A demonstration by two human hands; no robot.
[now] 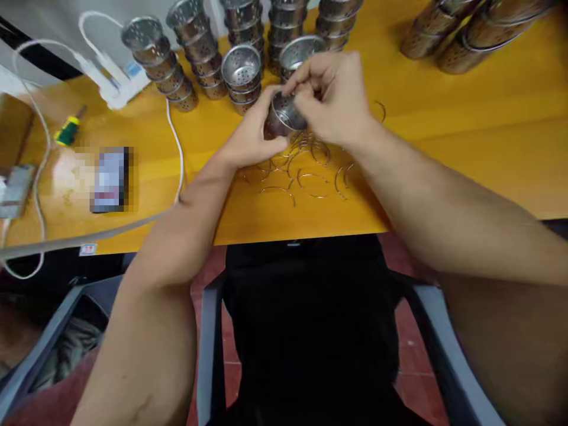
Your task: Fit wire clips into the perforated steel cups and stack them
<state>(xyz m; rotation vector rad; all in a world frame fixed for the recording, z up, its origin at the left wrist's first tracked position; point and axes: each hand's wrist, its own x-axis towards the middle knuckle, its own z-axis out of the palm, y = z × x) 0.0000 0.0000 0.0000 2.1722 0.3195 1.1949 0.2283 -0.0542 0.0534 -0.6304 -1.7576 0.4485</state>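
Just above the centre of the frame, your left hand (260, 130) is clamped on a metal cup (278, 123), with the fingers around its left side and the thumb near its lower edge. The cup is tilted, clear of the stacks behind it. Your right hand (332, 97) is at the cup's mouth, thumb and forefinger curled close to each other; I cannot tell whether they pinch anything there.

Below your hands, thin curved wires (312, 175) lie in a loose scatter on the yellow table (465, 148). Along the top of the frame you have tall stacks of perforated cups (202, 50), with a shorter stack (242, 77) just in front of them, and more cup stacks (470, 41) at the upper right. At the upper left, a white power strip (122, 92) sits near a green-and-yellow screwdriver (68, 130); below them lies a pixelated, phone-like device (110, 180).
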